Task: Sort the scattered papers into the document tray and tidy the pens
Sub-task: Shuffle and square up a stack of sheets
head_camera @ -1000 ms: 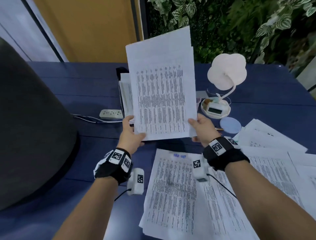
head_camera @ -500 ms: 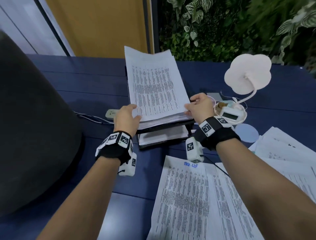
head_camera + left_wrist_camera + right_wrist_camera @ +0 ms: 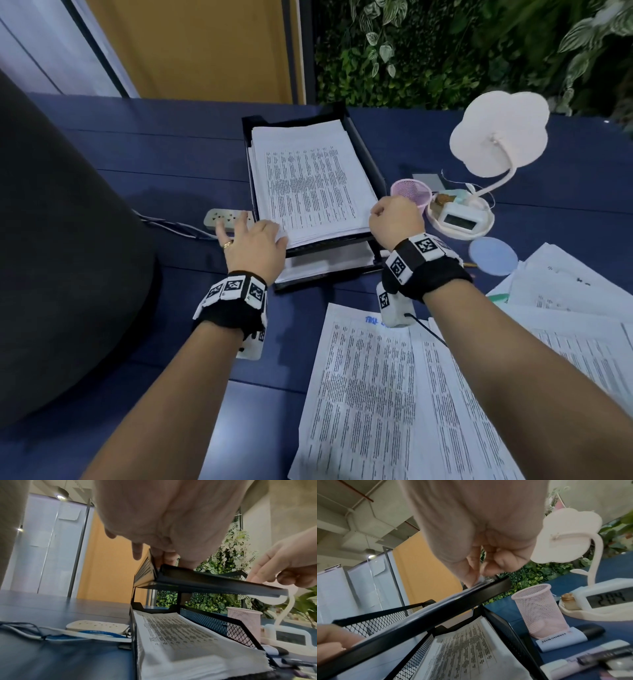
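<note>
The left hand rests with fingers spread and fairly straight at the near left corner of the document tray, fingertips on the corner of the stack of papers lying in the upper tier. The right hand sits at the near right corner of the same tier with its fingers curled; in the right wrist view the thumb and fingertips pinch the edge of the paper stack just above the tray's front rim. The stack fills the top tier and lies flat, its near edge slightly over the front lip. A lower tier beneath holds more printed sheets.

Just left of the tray, touching the worktop, a white power strip lies with its cables trailing left, partly under the left fingers. Just right of the tray stands a pink mesh pen cup, upright, and beside it a white flower-shaped desk lamp with a small display in its base. A pale blue disc lies near the right wrist. Near the pen cup's foot the right wrist view shows a dark marker and other pens, blurred. Loose papers are spread on the worktop in front of the tray and off to the right, under the right forearm. A large dark rounded object takes up the left side.
</note>
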`<state>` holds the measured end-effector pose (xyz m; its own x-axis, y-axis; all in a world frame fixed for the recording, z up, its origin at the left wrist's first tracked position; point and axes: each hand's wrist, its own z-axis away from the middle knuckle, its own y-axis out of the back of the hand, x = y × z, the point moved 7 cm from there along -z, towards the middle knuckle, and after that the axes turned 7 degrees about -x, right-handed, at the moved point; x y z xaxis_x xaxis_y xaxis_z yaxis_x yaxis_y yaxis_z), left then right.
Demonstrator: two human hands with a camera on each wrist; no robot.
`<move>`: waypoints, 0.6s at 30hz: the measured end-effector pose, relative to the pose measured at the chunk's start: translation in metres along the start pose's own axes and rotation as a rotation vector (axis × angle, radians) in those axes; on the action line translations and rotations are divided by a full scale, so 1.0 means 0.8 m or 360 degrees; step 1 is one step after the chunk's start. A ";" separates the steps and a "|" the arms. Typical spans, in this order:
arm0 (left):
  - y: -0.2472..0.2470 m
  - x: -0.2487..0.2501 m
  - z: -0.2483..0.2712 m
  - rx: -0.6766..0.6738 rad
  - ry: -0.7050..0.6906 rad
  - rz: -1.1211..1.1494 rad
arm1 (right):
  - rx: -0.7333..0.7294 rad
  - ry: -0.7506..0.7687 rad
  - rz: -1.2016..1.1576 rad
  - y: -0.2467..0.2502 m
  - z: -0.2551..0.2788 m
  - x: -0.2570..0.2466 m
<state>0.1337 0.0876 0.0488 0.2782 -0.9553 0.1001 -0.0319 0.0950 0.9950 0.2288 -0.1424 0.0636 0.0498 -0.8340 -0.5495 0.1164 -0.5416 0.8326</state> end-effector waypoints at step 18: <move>-0.100 0.064 0.143 -0.0385 -0.0019 0.0206 | -0.0509 -0.0488 -0.0028 -0.043 0.193 0.214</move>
<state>0.0405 -0.0014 -0.0263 0.2752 -0.9340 0.2278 0.1644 0.2792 0.9461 0.0804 -0.2830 -0.0487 -0.2461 -0.8437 -0.4770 0.4182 -0.5364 0.7330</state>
